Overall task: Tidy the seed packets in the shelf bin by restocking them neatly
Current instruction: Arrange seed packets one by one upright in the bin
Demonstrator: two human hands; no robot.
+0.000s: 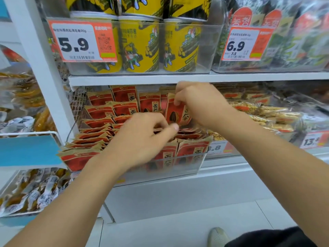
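A clear plastic shelf bin on the lower shelf holds several red-and-tan seed packets in rows, some upright, some leaning flat. My right hand pinches the top of one upright seed packet at the back right of the bin. My left hand reaches into the middle of the bin with fingers curled among the packets; its fingertips are blurred, and what they hold cannot be made out.
Yellow snack canisters stand in a clear bin on the shelf above, with price tags on its front. Bagged snacks fill the bin to the right. A wire rack of packaged snacks hangs at the left. My shoe is on the floor.
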